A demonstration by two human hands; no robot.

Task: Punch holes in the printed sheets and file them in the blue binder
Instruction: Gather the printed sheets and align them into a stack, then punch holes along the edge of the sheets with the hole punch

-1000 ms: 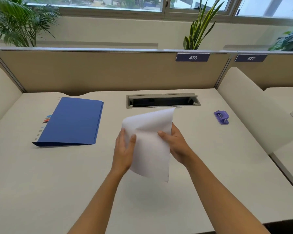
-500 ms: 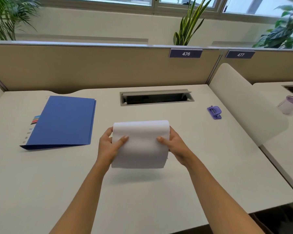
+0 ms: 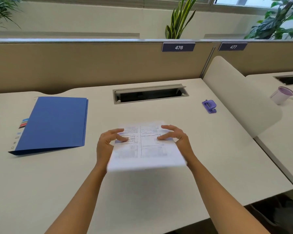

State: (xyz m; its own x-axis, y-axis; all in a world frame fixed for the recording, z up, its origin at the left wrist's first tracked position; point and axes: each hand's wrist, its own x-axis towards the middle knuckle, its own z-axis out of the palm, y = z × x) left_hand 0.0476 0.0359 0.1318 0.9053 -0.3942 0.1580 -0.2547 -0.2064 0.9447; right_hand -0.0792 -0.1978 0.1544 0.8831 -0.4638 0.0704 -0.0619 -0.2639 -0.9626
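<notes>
- Desk [image 3: 142, 200]: white top, bounded at the back by a beige partition [image 3: 74, 65] and on the right by a curved white divider [image 3: 240, 98]; the near and central surface lies bare around the hands.
- Cable slot [image 3: 150, 94]: a recessed opening at the rear centre, well apart from the hands.
- Blue binder [image 3: 56, 122]: closed and flat at the left, near the rear edge, separated from the sheets by bare desk.
- Hole punch [image 3: 209, 106]: purple, at the right rear, just beside the divider's foot.
- Printed sheets [image 3: 145, 149]: blurred, printed face up, raised above the desk centre and casting a shadow below.
- Left hand [image 3: 107, 144]: at the sheets' left edge, fingers curled over the top face, grasping the sheets.
- Right hand [image 3: 178, 137]: mirrored at the right edge, likewise gripping the sheets; both forearms extend forward from the near edge.
- Cup [image 3: 282, 95]: on the neighbouring desk beyond the divider.
</notes>
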